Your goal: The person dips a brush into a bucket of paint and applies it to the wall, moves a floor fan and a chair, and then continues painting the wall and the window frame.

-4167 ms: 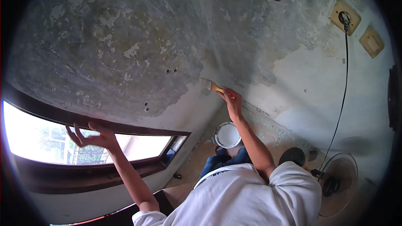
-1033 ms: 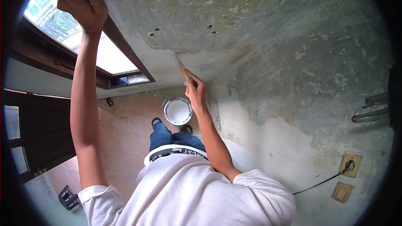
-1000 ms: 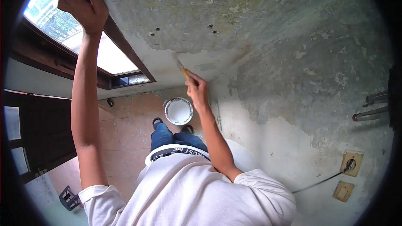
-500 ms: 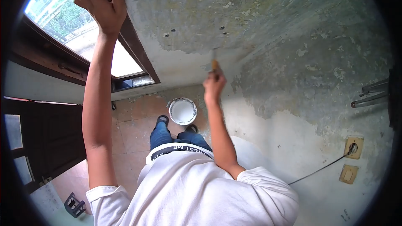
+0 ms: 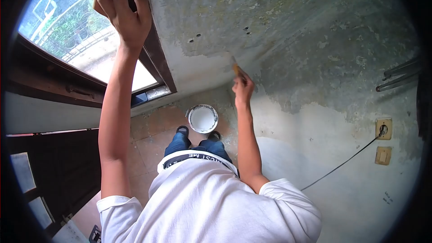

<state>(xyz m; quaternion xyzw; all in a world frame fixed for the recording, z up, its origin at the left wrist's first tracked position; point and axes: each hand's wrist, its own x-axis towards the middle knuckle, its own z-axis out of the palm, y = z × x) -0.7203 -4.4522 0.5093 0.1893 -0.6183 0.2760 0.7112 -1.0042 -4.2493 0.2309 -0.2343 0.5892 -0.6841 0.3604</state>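
My right hand [image 5: 243, 89] is closed round the yellow handle of a putty knife [image 5: 236, 68]. Its thin blade points up at the wall [image 5: 204, 69], near the ragged line where a pale coat meets rough grey surface. High on the left, my left hand [image 5: 128, 15] has its fingers and thumb wrapped over the dark wooden window frame [image 5: 157, 60]. A tan edge shows beside those fingers; the upper fingertips run out of view. Below, between my hands, a bucket [image 5: 202, 119] with white contents stands on the floor near my feet.
Several small holes [image 5: 198, 35] mark the upper wall. On the right are a socket [image 5: 383, 129] with a black cable [image 5: 342, 164] plugged in, a switch [image 5: 383, 155] and dark metal bars [image 5: 398, 76]. A dark panelled door [image 5: 67, 166] stands at left. The floor is tiled [image 5: 150, 141].
The view has shifted, so most things appear further right. The putty knife now tilts up and to the left, with less blur. My left hand keeps its place on the window frame.
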